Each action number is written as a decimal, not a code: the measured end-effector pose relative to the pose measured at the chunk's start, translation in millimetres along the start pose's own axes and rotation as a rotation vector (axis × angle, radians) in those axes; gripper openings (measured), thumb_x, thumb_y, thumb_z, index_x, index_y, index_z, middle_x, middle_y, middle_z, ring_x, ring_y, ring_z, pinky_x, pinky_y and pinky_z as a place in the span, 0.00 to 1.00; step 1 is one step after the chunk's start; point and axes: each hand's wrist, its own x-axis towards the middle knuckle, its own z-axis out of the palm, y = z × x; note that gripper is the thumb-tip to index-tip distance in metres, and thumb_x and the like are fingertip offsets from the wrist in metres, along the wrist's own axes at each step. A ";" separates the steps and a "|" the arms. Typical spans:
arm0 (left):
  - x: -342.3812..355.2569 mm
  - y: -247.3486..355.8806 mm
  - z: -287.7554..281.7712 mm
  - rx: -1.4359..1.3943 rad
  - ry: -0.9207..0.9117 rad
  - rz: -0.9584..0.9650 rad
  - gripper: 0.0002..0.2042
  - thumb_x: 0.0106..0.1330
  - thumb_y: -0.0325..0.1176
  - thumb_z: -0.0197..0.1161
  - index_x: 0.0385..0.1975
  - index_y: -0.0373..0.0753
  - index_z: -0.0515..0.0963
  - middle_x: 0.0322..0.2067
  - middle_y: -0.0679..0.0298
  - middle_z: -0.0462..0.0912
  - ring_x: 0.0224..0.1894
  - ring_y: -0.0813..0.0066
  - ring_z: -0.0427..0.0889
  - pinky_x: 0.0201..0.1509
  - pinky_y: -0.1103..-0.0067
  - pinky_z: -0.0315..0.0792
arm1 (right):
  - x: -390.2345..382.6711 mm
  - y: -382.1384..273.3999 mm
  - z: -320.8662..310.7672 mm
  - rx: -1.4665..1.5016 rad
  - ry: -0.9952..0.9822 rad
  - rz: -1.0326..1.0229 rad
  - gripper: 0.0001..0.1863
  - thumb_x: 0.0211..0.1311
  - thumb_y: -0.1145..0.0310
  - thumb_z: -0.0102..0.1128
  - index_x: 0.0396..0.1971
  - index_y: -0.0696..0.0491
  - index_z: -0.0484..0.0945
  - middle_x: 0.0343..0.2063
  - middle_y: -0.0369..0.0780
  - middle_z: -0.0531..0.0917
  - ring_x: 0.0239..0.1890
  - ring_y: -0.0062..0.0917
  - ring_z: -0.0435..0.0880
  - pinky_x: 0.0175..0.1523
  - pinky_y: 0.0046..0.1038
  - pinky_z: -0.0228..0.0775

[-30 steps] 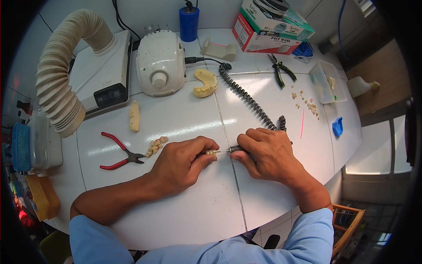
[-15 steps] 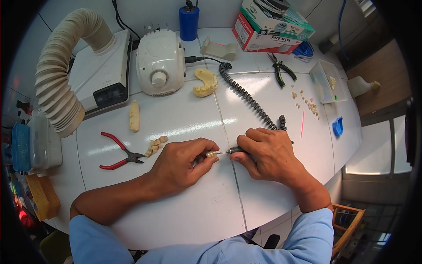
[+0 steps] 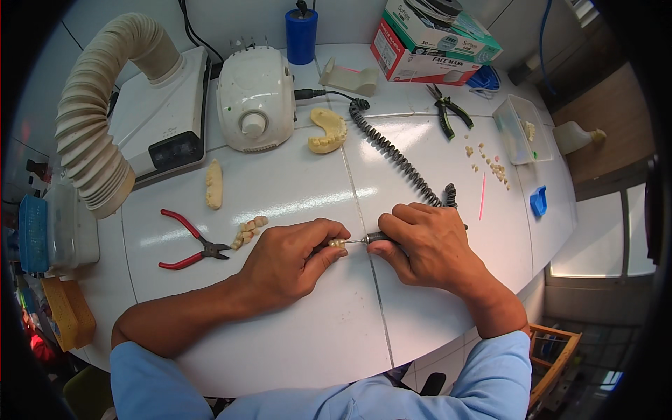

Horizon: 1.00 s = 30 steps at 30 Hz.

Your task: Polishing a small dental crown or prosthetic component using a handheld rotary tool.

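Between the thumb and forefinger of my left hand point(image 3: 297, 255) is a small yellowish dental piece point(image 3: 337, 243), partly hidden by the fingers. My right hand point(image 3: 423, 241) is wrapped round a dark rotary handpiece point(image 3: 378, 238). Its thin metal bur point(image 3: 355, 241) points left and meets the dental piece, or comes very close to it. From the right hand's far side a coiled black cord point(image 3: 392, 154) runs back to the white control unit point(image 3: 255, 101). Beside the left hand lie several tooth-coloured pieces point(image 3: 248, 231) and red-handled cutters point(image 3: 199, 241).
A ribbed suction hose point(image 3: 94, 133) arches over the left side. Plaster dental models point(image 3: 327, 131) lie mid-table. Green-black pliers point(image 3: 449, 115), loose teeth point(image 3: 495, 170), a pink stick point(image 3: 482, 196), a clear box point(image 3: 521, 133) and a blue piece point(image 3: 538, 201) sit at the right. Mask boxes point(image 3: 427, 59) stand behind.
The dental piece has turned or shifted slightly in my left fingers. My right hand and the handpiece stay in nearly the same place.
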 end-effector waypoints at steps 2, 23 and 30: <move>0.0 0.1 -0.1 0.006 -0.006 -0.001 0.12 0.75 0.28 0.70 0.53 0.31 0.84 0.36 0.56 0.91 0.35 0.74 0.90 0.41 0.78 0.82 | 0.1 -0.4 -0.8 0.004 -0.006 -0.003 0.22 0.76 0.45 0.64 0.29 0.49 0.81 0.21 0.36 0.79 0.24 0.32 0.85 0.26 0.35 0.71; -0.8 -1.7 1.0 -0.027 0.012 0.010 0.11 0.76 0.27 0.69 0.54 0.30 0.83 0.36 0.56 0.91 0.35 0.74 0.90 0.40 0.78 0.81 | 0.2 -1.6 -0.4 0.011 -0.004 0.035 0.22 0.76 0.46 0.64 0.29 0.50 0.82 0.21 0.37 0.79 0.25 0.34 0.85 0.26 0.36 0.71; -0.5 0.7 -0.1 -0.008 -0.003 -0.005 0.11 0.75 0.26 0.68 0.54 0.31 0.83 0.36 0.56 0.91 0.36 0.73 0.92 0.42 0.78 0.82 | 0.1 -1.3 -0.5 0.010 -0.004 0.027 0.22 0.76 0.46 0.64 0.28 0.49 0.81 0.21 0.37 0.79 0.24 0.34 0.85 0.26 0.37 0.71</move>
